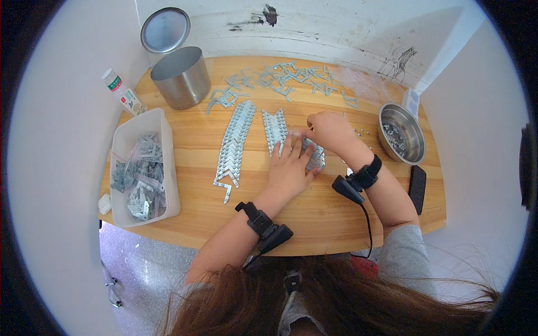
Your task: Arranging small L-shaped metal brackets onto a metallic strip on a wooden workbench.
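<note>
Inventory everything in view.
Walls: three, white, around
Floor: one, grey, below
Table: one, light wood, centre
Pot: one, silver, back left
Lid: one, silver, behind pot
Bin: one, whitish, left
Bagged brackets: many, silver, in bin
Bottle: one, white-capped, behind bin
Lump: one, white, beside bin
Bracket rows: at least two, silver, centre
Loose brackets: many, silver, back
Plastic film: count unclear, transparent, back right
Bowl: one, silver, right
Small parts: many, silvery, in bowl
Phone: one, black, right edge
Wrist devices: two, black, one per arm
Left hand: one, bare, spread on a row
Right hand: one, bare, curled alongside
</note>
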The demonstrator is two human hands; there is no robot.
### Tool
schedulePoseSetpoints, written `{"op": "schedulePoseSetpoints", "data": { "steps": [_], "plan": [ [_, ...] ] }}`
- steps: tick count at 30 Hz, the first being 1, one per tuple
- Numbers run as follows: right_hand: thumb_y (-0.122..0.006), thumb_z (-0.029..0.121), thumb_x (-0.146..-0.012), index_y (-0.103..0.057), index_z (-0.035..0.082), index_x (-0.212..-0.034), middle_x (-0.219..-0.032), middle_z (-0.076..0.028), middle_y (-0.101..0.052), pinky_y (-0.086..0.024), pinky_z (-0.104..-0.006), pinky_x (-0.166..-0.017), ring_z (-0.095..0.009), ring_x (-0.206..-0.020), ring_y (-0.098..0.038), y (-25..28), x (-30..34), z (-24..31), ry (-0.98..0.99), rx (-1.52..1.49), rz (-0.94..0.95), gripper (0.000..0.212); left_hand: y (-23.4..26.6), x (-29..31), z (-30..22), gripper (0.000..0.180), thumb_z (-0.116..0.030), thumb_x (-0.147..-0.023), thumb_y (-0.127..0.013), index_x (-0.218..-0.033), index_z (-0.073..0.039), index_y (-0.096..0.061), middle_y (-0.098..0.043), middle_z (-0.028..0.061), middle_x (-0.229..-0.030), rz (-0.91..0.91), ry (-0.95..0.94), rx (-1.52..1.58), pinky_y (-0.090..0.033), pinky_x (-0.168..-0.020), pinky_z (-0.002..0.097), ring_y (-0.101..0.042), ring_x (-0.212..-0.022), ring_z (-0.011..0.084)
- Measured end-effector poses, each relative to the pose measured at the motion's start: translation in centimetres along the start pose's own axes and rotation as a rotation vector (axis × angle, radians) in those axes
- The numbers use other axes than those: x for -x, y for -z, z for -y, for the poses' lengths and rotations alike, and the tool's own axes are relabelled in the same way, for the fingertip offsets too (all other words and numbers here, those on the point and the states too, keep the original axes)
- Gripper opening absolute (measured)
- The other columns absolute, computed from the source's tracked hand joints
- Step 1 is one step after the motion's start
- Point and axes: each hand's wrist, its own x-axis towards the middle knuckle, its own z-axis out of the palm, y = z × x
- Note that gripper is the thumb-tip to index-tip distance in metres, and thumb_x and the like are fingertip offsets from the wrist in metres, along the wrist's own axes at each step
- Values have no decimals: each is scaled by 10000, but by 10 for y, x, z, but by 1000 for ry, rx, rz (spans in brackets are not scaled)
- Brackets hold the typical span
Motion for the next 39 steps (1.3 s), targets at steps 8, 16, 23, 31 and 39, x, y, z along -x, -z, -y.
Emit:
{"op": "schedulePoseSetpoints", "data": {
  "steps": [8, 16, 23, 31, 39],
  "plan": [
    [-616, 239, -836, -682, 29, -816, -801, -159, -670, -509, -440, -710, -348, -777, -641, 4, 0, 2, 0, 5, 35, 220, -1, 1, 0, 612, -507, -869, -523, -1349, -127, -488, -279, 169, -1499, -11, -10, -12, -185, -1091, 541, -190, -1402, 355],
    [-613, 282, -859, -686, 6, -829, -797, -150, -677, -515, -383, -641, -281, -706, -660, 26, 13, -7, -173, -204, -157, 287, -3, 1, 2, 617, -512, -871, -516, -1360, -136, -477, -283, 166, -1500, -33, -24, -11, -178, -1093, 537, -187, -1405, 347],
    [-574, 189, -943, -639, -8, -950, -870, -57, -690, -503, -258, -675, -121, -758, -634, 39, 48, -70, -247, -908, -421, 207, -5, 2, 0, 592, -491, -885, -499, -1370, -152, -468, -292, 158, -1499, -30, -16, 2, -154, -1098, 529, -187, -1408, 334],
    [-493, 124, -979, -534, -3, -1019, -987, -110, -668, -530, -267, -748, -175, -859, -659, 22, 78, -97, -238, -1365, -535, 139, -1, 1, 1, 610, -453, -890, -512, -1389, -114, -427, -285, 170, -1496, -27, -18, 9, -168, -1099, 515, -188, -1404, 335],
    [-660, 180, -794, -653, 38, -964, -733, -151, -657, -507, -369, -619, -282, -677, -655, -18, 94, -99, -474, -431, -278, 221, -1, 0, 3, 564, -337, -888, -549, -1364, -58, -431, -357, 167, -1452, -146, -1, 135, -198, -1093, 492, -261, -1359, 331]
  ]
}}
